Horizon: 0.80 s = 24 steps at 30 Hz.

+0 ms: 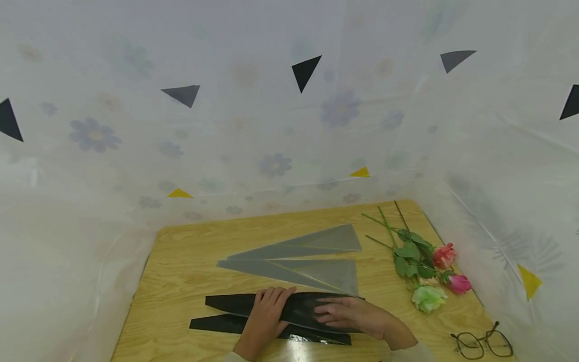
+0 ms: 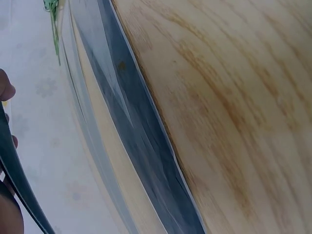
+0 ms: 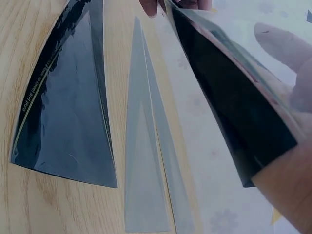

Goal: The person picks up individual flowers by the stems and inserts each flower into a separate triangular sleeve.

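A long tapered black flower sleeve (image 1: 300, 310) is held level between both hands, bulging slightly in the middle. My left hand (image 1: 266, 314) grips it left of centre, fingers over the far edge. Toward the wide right end, my right hand (image 1: 355, 315) holds it, fingers spread along its face. In the right wrist view the thumb (image 3: 282, 48) lies on one side of the held sleeve and the palm on the other; a reddish tint shows along its clear edge. Beneath the hands, a second black sleeve (image 3: 73, 112) with printed lettering lies flat on the table.
Two grey translucent sleeves (image 1: 312, 242) lie beyond the hands on the wooden table (image 1: 181, 261). Artificial flowers, including a coral rose (image 1: 445, 255), a magenta rose (image 1: 460, 284) and a pale green bloom (image 1: 428, 298), lie at right. Eyeglasses (image 1: 470, 346) rest near the front right corner.
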Motion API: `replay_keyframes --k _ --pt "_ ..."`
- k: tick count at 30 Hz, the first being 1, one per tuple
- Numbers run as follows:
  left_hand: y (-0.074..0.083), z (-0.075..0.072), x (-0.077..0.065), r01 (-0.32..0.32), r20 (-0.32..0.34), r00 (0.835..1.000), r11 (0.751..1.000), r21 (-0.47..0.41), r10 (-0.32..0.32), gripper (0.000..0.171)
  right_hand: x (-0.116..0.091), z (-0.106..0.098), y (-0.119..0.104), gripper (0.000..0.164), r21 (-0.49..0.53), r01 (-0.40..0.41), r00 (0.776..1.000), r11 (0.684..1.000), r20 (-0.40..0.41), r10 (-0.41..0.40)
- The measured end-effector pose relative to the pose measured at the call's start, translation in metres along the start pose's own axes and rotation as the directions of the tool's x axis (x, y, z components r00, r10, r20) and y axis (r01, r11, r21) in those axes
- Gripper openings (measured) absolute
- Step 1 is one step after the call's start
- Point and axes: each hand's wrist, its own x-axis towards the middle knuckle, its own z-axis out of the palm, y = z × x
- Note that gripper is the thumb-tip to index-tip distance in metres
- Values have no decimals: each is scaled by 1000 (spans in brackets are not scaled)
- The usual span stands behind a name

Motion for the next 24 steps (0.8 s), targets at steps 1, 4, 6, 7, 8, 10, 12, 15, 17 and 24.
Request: replay_keyframes --k 1,4,6,7,8,10,12,15,17,24 --pt "0 0 0 5 7 1000 1000 3 -5 92 0 1 0 49 -10 -1 1000 1000 -6 1" --pt "0 0 -1 15 19 1000 1000 3 -15 92 -1 1 0 47 -41 1 1000 999 10 0" --pt "-1 0 -1 18 27 999 1000 6 -18 92 -2 1 0 45 -76 3 999 997 41 0" --pt "-1 0 -1 17 26 1000 1000 7 -17 92 -2 1 0 45 -101 8 998 995 58 -2" --pt "-1 0 -1 16 27 999 1000 7 -16 93 -2 1 0 45 -120 13 997 993 77 -4" --pt "-2 1 -2 13 27 1000 1000 15 -13 93 -1 1 0 46 -147 22 994 989 110 -6" --pt "-4 1 -2 11 24 1000 1000 21 -12 91 0 1 1 47 -148 31 992 989 129 -12" --pt "-6 1 -2 12 17 1000 999 32 -13 88 1 -1 2 48 -67 32 993 997 115 -25" --pt "-7 0 -2 17 16 1000 999 33 -17 87 1 -3 2 48 -4 38 996 999 86 -38" --pt "-11 -2 -3 44 29 999 998 48 -45 92 -7 -14 -2 43 29 67 997 997 -36 -66"
